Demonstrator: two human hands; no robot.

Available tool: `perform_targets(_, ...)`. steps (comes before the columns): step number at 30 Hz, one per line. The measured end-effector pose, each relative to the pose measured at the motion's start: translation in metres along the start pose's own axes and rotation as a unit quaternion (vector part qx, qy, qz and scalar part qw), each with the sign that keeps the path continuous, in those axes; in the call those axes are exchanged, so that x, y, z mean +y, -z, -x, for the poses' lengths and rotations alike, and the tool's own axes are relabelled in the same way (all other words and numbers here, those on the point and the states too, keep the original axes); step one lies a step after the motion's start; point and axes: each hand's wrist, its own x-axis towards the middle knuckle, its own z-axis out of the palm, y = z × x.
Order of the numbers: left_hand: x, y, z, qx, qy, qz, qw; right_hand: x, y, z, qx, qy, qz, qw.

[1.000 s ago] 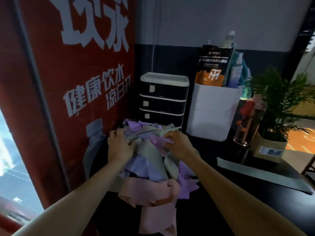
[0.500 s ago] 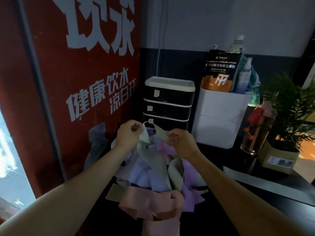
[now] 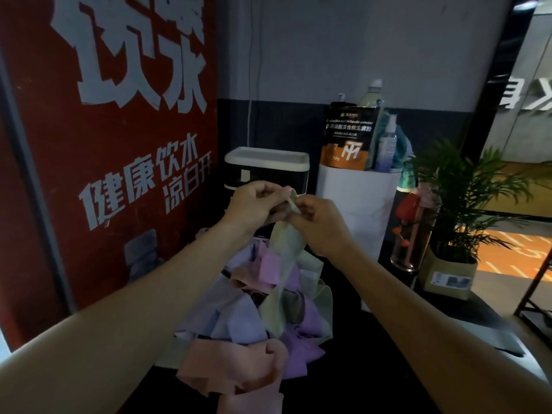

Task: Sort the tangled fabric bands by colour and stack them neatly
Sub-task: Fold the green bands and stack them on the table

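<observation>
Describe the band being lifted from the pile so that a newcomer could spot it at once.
Start at the big red poster, then look right to the heap of tangled pastel fabric bands on the dark table. Above it, the left hand and right hand pinch one pale green fabric band. It alone hangs taut above the heap.

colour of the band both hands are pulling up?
Pale green band, pinched by left hand and right hand; head view.
</observation>
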Motion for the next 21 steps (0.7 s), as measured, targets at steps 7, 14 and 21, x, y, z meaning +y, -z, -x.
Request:
perform_targets(7,-0.062,-0.013,0.013,-0.01,-0.037,-0.188,0.981,0.028,0.042,0.01,0.067,-0.066,0.053,0.994)
perform_targets(14,-0.078,-0.025,0.013,-0.003,-0.075,-0.289,0.954,0.037,0.061,0.019,0.045,-0.046,0.045,0.997)
perform_targets(21,-0.08,-0.037,-0.009,-0.025,-0.084,-0.318,0.944,0.007,0.082,0.009,0.078,-0.008,-0.054,0.995)
